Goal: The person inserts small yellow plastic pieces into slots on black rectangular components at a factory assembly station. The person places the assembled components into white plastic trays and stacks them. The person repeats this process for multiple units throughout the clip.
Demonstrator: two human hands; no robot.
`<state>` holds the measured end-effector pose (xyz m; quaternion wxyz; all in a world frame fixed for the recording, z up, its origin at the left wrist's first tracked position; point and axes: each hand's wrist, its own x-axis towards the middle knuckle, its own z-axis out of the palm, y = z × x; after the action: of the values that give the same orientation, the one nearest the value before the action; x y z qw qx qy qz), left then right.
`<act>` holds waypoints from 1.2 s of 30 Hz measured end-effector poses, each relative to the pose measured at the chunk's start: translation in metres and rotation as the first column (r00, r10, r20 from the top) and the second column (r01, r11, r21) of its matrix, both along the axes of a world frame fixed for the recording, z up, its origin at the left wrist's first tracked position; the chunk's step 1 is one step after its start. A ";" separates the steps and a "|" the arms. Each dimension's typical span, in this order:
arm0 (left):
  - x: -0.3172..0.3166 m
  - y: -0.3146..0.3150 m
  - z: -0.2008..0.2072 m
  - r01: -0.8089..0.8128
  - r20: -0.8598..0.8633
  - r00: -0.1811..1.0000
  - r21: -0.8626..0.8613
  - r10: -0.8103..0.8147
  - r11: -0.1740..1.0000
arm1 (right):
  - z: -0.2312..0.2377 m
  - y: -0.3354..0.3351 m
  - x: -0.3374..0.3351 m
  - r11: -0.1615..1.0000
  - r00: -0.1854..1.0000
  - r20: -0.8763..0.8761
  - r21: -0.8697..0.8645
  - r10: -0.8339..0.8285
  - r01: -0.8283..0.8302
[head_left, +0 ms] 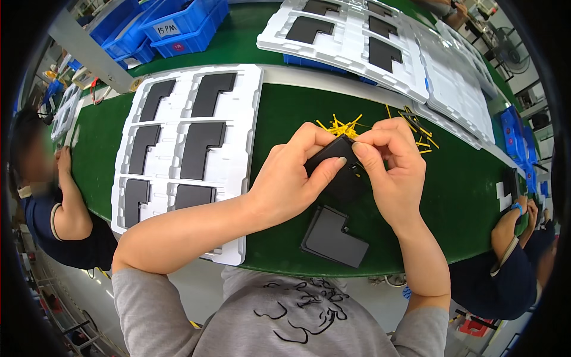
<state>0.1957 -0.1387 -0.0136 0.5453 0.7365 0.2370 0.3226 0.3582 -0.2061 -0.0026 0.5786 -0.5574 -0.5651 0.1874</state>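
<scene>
Two bare hands meet over the green worktop (285, 110) in our head view, and between them we hold a black block (343, 146). It is dark, matt and flat-sided, tilted, with its upper end between our fingertips; our fingers cover much of it, so we cannot make out its full outline. Near its lower part we see a small glint, too small to name. More black shows just below, and we cannot tell whether that belongs to the same piece.

Our left hand (291, 177) is closed on the block, thumb laid across the near face and fingers curled behind it. Our right hand (395, 169) pinches at its upper right corner, thumb and forefinger nearly together; whether they grip something small there, we cannot tell.

Just beyond the block we see a heap of thin yellow strips (340, 127), with yellow and black strips (423, 132) to its right. Nearer us lies an L-shaped grey-black block (336, 239). To our left, a white tray (242, 140) carries six dark, notched blocks (203, 149) in two columns.
</scene>
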 end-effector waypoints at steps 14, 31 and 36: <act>-0.001 0.000 -0.003 0.039 -0.026 0.999 -0.034 -0.040 0.999 | -0.004 0.001 -0.003 1.000 1.000 0.013 0.009 -0.019 0.019; 0.001 0.002 -0.006 0.041 0.021 0.999 0.016 -0.041 0.999 | 0.004 -0.003 0.000 0.956 0.944 -0.327 -0.258 0.051 -0.141; 0.002 0.005 -0.011 0.119 0.093 0.989 -0.066 -0.113 0.991 | 0.001 -0.002 0.010 0.908 0.869 -0.480 -0.302 0.118 -0.290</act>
<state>0.1974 -0.1332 -0.0246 0.5992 0.7138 0.1806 0.3144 0.3678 -0.2085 -0.0020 0.5564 -0.5319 -0.4272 0.4743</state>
